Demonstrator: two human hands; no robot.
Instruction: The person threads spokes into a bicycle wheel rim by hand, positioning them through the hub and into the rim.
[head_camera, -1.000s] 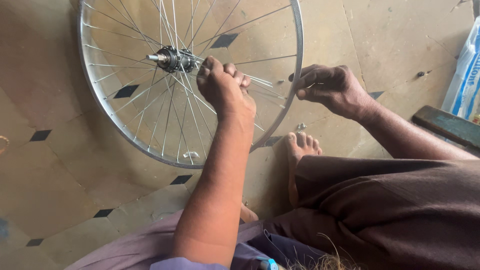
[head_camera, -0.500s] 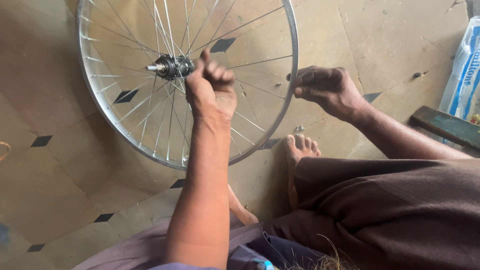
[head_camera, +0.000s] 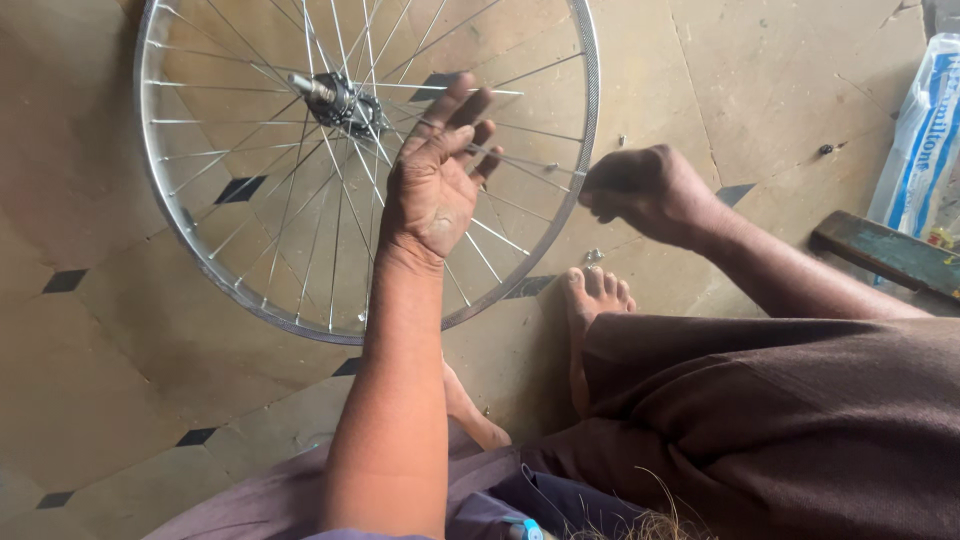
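Wheel: our spoked bicycle wheel (head_camera: 250, 290) stands on tiled floor (head_camera: 100, 400).
Left hand (head_camera: 435, 185): fingers spread open against spokes (head_camera: 300, 220).
Right hand (head_camera: 645, 190): curled closed beside the rim; contents unclear.

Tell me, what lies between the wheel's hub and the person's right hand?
Head view: thin spokes, the open left hand over them, then the rim.

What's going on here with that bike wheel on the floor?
A person sits on a tiled floor with a spoked bicycle wheel in front of them. Their left hand is spread open over the spokes near the hub. Their right hand is closed at the rim's edge, apparently pinching something small. A bare foot rests beside the rim.
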